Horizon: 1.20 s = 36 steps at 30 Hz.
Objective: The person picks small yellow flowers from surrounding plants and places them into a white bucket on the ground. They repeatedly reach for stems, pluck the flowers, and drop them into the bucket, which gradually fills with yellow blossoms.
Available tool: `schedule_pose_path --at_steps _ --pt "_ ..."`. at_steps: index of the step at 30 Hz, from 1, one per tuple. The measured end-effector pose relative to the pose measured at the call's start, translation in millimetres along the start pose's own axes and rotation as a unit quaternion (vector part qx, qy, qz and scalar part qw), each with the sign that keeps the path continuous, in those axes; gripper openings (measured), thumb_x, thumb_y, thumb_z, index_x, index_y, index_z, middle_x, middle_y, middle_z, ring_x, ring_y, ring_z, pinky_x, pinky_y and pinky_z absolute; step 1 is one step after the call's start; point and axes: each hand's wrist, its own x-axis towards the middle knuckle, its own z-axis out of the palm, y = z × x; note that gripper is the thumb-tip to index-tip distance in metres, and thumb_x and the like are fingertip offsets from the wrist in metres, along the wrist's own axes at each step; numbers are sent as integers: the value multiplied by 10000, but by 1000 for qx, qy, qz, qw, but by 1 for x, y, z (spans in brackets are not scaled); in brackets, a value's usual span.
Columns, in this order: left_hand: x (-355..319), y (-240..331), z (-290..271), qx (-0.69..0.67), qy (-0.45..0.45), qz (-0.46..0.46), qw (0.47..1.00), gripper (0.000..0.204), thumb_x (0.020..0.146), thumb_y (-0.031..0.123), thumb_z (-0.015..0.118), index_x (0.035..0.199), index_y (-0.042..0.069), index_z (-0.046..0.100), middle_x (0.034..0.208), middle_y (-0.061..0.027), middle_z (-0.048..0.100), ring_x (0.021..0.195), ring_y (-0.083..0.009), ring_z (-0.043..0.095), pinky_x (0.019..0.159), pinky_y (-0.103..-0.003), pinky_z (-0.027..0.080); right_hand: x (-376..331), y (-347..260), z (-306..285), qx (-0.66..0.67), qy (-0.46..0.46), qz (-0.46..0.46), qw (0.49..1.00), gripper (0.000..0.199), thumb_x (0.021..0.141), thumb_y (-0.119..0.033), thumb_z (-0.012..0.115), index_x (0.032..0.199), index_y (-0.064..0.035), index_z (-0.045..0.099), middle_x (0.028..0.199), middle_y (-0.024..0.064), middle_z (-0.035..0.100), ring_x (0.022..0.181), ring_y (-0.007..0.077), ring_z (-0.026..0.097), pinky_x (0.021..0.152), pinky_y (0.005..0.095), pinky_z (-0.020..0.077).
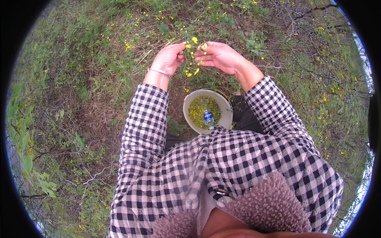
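Note:
Both my hands are stretched out in front of me at a thin stem with small yellow flowers (194, 40). My left hand (170, 59) is closed, its thumb and curled forefinger pinching at the stem beside a yellow bloom. Facing it, my right hand (219, 58) has thumb and forefinger together on another small yellow flower (204, 46); its remaining fingers are loosely bent. Below the hands, close to my body, stands a pale bucket (190, 104). Many picked yellow flower heads (197, 111) lie inside it, with a clear plastic bottle (208, 117) with a blue label on top of them.
Low green plants with yellow blooms (127, 45) grow on the ground ahead. Bare thorny-looking branches (317, 51) spread at the right, and a dry branch (92, 178) lies at the lower left. A leafy shrub (24, 146) rises at the left edge.

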Motion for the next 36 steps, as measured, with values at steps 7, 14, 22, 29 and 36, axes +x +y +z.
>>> schedule_pose_path --at_steps 7,14,22,29,36 --pt "-2 -1 3 8 -9 9 1000 107 902 154 640 816 104 600 696 43 520 597 -72 452 583 -248 406 0 5 9 -111 -9 25 993 345 915 -205 627 1203 -30 552 1175 83 594 1103 213 579 958 362 470" --pt "-4 -1 5 28 -4 0 1000 86 908 151 625 845 115 578 717 42 524 622 -79 474 634 -265 443 7 1 -4 -34 10 25 999 190 961 -137 529 1111 -25 565 1127 88 617 1063 205 601 947 353 490" --pt "-4 0 7 9 -4 -7 1000 82 908 146 619 846 110 580 704 35 521 620 -88 477 633 -270 446 1 -11 -13 -127 -24 -3 992 196 950 -182 585 1069 -29 613 938 11 615 843 97 590 835 266 537" --pt "1 -6 5 11 17 5 1000 71 910 154 609 906 84 613 669 44 483 609 -82 451 624 -263 429 -1 -2 -8 -71 -36 53 995 171 937 -209 613 959 -39 624 793 -36 542 723 63 548 744 230 550" --pt "4 -13 7 -9 66 31 997 73 895 131 638 894 58 644 683 44 505 583 -63 437 534 -222 364 -13 10 4 -14 -22 55 998 207 987 -195 521 982 -3 599 739 -32 481 639 58 441 590 207 437"
